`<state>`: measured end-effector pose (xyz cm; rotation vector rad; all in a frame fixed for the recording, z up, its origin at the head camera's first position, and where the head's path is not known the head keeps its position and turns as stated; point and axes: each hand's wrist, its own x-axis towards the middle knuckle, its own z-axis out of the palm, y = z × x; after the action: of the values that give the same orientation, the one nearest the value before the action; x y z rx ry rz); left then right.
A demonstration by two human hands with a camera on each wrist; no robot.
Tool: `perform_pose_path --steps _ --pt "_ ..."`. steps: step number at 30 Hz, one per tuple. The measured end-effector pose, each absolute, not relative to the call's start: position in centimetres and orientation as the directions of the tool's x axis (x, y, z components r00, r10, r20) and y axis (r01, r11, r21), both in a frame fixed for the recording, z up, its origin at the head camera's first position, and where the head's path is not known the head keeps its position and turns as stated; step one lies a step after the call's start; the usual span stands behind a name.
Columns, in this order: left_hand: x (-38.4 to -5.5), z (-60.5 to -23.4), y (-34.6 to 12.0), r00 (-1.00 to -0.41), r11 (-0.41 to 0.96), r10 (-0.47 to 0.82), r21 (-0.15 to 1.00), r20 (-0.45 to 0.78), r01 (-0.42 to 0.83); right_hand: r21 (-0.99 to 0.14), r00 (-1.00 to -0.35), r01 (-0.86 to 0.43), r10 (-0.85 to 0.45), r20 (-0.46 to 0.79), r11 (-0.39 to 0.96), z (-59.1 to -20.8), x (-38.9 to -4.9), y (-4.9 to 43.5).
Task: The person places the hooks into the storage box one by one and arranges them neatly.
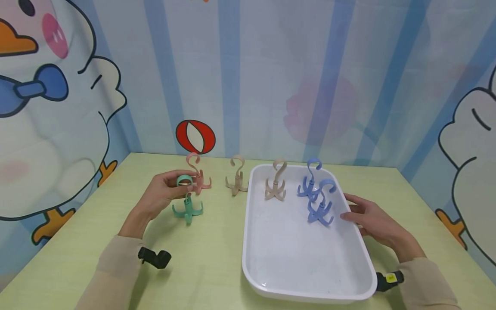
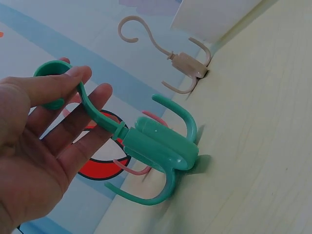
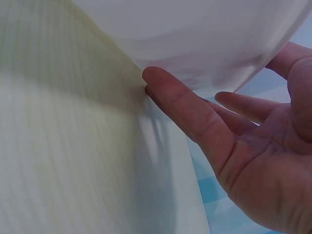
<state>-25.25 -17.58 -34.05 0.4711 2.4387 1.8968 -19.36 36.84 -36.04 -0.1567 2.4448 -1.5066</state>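
Note:
In the head view, my left hand [image 1: 160, 193] holds a green four-prong hook hanger [image 1: 188, 211] by its curved top. The left wrist view shows thumb and fingertip pinching the hook's neck, its prongs hanging down close over the table. Just behind it stands a pink hook hanger [image 1: 199, 183], partly covered by my fingers. My right hand [image 1: 377, 221] grips the right side of a white tray [image 1: 283, 258], thumb over the rim and the other fingers along the outer wall. Inside the tray are a beige hook hanger [image 1: 275, 190] and two blue hook hangers [image 1: 308, 189].
Another beige hook hanger [image 1: 237, 185] stands on the pale wood-look table [image 1: 209, 267], close to the tray's left side. A printed curtain [image 1: 263, 77] with blue stripes and cartoon birds hangs behind the table's back edge and round its sides.

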Motion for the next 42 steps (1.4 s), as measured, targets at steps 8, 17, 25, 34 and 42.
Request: perform_pose_path --steps 8,17,25,34,42 --pt "-25.3 -33.9 -17.4 -0.955 0.227 0.229 0.944 0.186 0.239 -0.887 -0.959 0.050 -0.227 -0.171 0.459 -36.1 -19.3 36.9" --pt "-25.0 -33.4 -17.1 -0.952 0.211 0.239 0.947 0.190 0.242 -0.890 -0.957 0.051 -0.233 -0.173 0.454 -36.0 -19.4 36.9" --pt "-24.9 -33.3 -16.8 -0.952 0.239 0.237 0.938 0.194 0.251 -0.883 -0.957 0.060 -0.223 -0.183 0.466 -36.0 -19.4 36.8" --pt "-25.1 -33.4 -16.6 -0.939 0.207 0.275 0.941 0.208 0.269 -0.879 -0.959 0.066 -0.214 -0.187 0.472 -36.1 -19.4 36.8" --pt "-24.9 -33.0 -16.3 -0.941 0.206 0.280 0.946 0.187 0.250 -0.883 -0.959 0.065 -0.216 -0.185 0.466 -36.1 -19.5 36.8"
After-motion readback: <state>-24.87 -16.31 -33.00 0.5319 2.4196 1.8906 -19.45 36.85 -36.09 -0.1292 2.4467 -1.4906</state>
